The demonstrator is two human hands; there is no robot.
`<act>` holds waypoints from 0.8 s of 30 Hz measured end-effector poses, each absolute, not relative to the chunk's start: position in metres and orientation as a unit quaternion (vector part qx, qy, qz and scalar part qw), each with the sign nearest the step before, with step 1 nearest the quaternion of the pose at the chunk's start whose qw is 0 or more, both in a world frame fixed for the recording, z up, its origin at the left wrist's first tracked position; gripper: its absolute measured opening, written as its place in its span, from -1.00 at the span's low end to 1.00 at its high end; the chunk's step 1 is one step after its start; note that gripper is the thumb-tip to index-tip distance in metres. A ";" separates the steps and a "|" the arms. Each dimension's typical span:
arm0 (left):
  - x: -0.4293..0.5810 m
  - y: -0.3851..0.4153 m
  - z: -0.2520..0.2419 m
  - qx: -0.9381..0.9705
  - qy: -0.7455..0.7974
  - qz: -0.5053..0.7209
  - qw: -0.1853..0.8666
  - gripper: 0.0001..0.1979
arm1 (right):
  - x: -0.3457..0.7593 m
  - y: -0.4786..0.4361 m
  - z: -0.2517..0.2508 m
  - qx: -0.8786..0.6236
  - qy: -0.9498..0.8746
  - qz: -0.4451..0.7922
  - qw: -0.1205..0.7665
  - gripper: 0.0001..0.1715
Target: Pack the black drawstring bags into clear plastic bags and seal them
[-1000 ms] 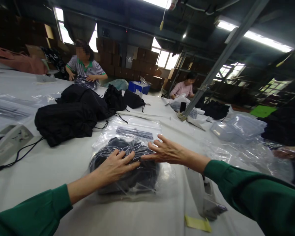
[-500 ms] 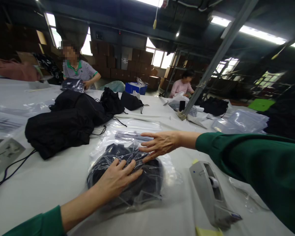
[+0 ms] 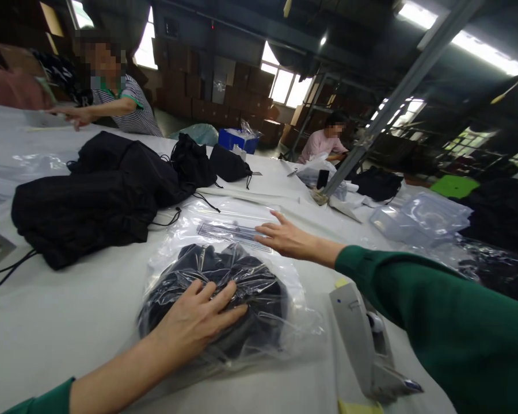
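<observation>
Flat on the white table lies a clear plastic bag (image 3: 302,330) with a bundled black cloth item (image 3: 261,299) inside it. My left hand (image 3: 202,313) presses on the bag over the black bundle, its fingers spread. Over the printed label area (image 3: 228,233) at the bag's far end, my right hand (image 3: 282,234) is open, fingers outstretched. Whether its fingertips touch the plastic, I cannot tell. Just right of the bag stands a grey tape dispenser (image 3: 358,339).
Black drawstring bags (image 3: 86,213) are heaped at the left. Clear plastic bags (image 3: 431,213) lie stacked at the right, beyond a slanted metal post (image 3: 371,132). One co-worker (image 3: 129,109) reaches across at the far left; another person (image 3: 322,144) sits behind the post. A blue box (image 3: 239,141) stands behind.
My right hand has moved off the black bundle, away from me toward the label area. My left hand stays on the bag. The co-worker at left now has an arm stretched out leftward.
</observation>
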State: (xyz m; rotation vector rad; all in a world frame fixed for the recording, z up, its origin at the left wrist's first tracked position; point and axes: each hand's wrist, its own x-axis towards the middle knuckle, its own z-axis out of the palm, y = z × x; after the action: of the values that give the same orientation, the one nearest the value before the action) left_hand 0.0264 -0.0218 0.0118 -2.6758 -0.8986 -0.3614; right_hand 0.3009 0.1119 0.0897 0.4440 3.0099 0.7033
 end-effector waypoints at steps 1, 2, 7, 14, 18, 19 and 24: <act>0.026 -0.022 0.012 -0.930 -0.314 -0.127 0.144 -0.52 | 0.301 0.095 0.090 0.185 0.957 0.219 -0.044 -0.67; 0.026 -0.021 0.012 -0.930 -0.315 -0.127 0.140 -0.52 | 0.300 0.075 0.089 0.227 0.946 0.205 -0.107 -0.69; 0.030 -0.021 0.012 -0.936 -0.306 -0.118 0.132 -0.56 | 0.281 -0.006 0.063 0.226 0.954 0.111 -0.166 -0.58; -0.009 -0.029 0.008 -0.899 -0.359 -0.223 0.119 -0.67 | 0.274 0.018 0.022 0.264 0.940 0.036 -0.212 -0.55; -0.042 -0.050 0.004 -0.843 -0.451 -0.291 0.041 -0.60 | 0.283 0.028 0.019 0.251 0.943 0.038 -0.215 -0.54; -0.046 -0.055 0.002 -0.840 -0.463 -0.284 0.025 -0.59 | 0.285 0.028 0.020 0.250 0.944 0.037 -0.213 -0.54; -0.050 -0.059 -0.002 -0.845 -0.461 -0.267 -0.051 -0.83 | 0.273 0.013 0.036 0.262 0.944 0.076 -0.185 -0.33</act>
State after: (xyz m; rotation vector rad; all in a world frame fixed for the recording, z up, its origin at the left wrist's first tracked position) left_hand -0.0499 -0.0592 -0.0015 -2.7445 -1.4965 -0.8665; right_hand 0.2734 0.0131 0.0359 0.9376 3.3746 0.2720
